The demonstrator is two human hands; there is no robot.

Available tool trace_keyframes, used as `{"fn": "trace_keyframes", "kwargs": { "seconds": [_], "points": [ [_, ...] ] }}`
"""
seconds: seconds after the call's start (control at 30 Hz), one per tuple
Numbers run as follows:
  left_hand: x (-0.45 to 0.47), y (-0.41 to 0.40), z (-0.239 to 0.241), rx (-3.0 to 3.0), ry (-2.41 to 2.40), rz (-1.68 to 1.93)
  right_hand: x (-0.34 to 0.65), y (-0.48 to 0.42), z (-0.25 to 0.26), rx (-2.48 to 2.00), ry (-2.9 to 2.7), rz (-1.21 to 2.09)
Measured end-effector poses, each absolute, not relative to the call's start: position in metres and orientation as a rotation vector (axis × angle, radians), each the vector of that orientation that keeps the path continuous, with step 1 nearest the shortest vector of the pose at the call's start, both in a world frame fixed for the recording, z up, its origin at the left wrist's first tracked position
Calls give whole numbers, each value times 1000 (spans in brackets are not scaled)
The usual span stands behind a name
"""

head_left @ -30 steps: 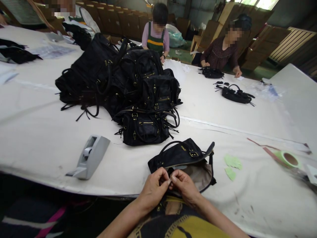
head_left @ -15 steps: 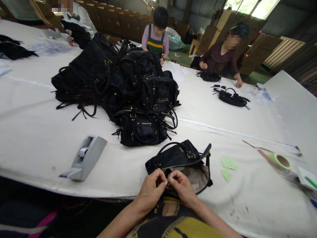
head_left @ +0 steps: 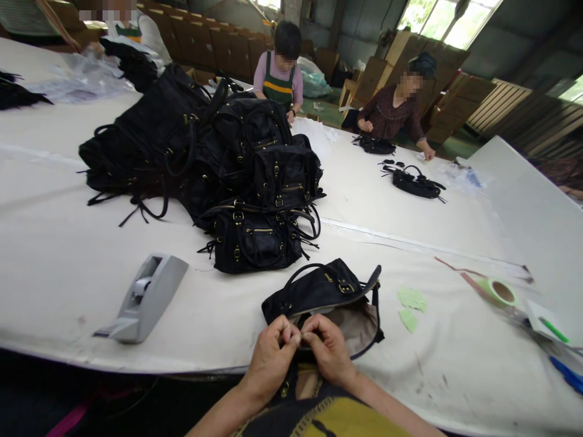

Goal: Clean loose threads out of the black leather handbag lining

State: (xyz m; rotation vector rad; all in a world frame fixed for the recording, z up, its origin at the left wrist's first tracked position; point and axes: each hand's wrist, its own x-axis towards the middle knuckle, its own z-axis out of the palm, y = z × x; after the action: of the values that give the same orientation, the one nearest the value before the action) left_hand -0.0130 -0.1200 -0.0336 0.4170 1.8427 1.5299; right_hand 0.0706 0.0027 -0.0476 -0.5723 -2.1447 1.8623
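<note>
White table beneath black handbag, cartons beyond

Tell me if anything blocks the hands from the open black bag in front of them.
Nothing visible does: the left hand and right hand meet at the open black bag. The gray tape dispenser is off to the left, the green scraps to the right.

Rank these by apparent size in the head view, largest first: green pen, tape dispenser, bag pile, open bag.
1. Bag pile
2. Open bag, partly hidden
3. Tape dispenser
4. Green pen
</note>
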Motion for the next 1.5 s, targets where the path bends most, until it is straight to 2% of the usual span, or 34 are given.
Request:
{"fn": "trace_keyframes", "kwargs": {
  "seconds": [0.23, 0.43, 0.5, 0.67, 0.77, 0.9, 0.97, 1.07, 1.17, 1.23, 1.37, 1.5],
  "points": [
    [-12, -119, -37, 360, 1789, 1562, 71, 5, -47, -492, -2200, 1836],
    [-22, -119, -31, 399, 1725, 1429, 70, 6, -51, -666, -1866, 2381],
    [-24, -122, -27, 490, 1782, 1364, 70, 6, -56, -681, -1863, 2428],
    [-26, -129, -26, 913, 2337, 1240, 61, 16, -66, -830, -1902, 2279],
    [-33, -129, -32, 871, 2505, 1137, 52, 33, -62, -874, -1954, 2165],
    [-48, -127, -39, 613, 2198, 896, 43, 62, -43, -812, -2204, 1992],
    [-57, -125, -41, 493, 2050, 1016, 40, 72, -33, -692, -2516, 1790],
    [-67, -122, -39, 183, 1840, 1341, 36, 73, -26, -541, -3101, 1302],
    [-71, -119, -36, -18, 1739, 1468, 28, 58, -28, -439, -3247, 1025],
    [-72, -120, -35, -66, 1705, 1483, 21, 44, -32, -407, -3192, 1035],
    [-71, -124, -37, -135, 1761, 1514, 10, 27, -38, -434, -3162, 1289],
    [-73, -126, -39, 59, 1839, 1456, 8, 28, -42, -300, -3156, 1440]
  ]
}}
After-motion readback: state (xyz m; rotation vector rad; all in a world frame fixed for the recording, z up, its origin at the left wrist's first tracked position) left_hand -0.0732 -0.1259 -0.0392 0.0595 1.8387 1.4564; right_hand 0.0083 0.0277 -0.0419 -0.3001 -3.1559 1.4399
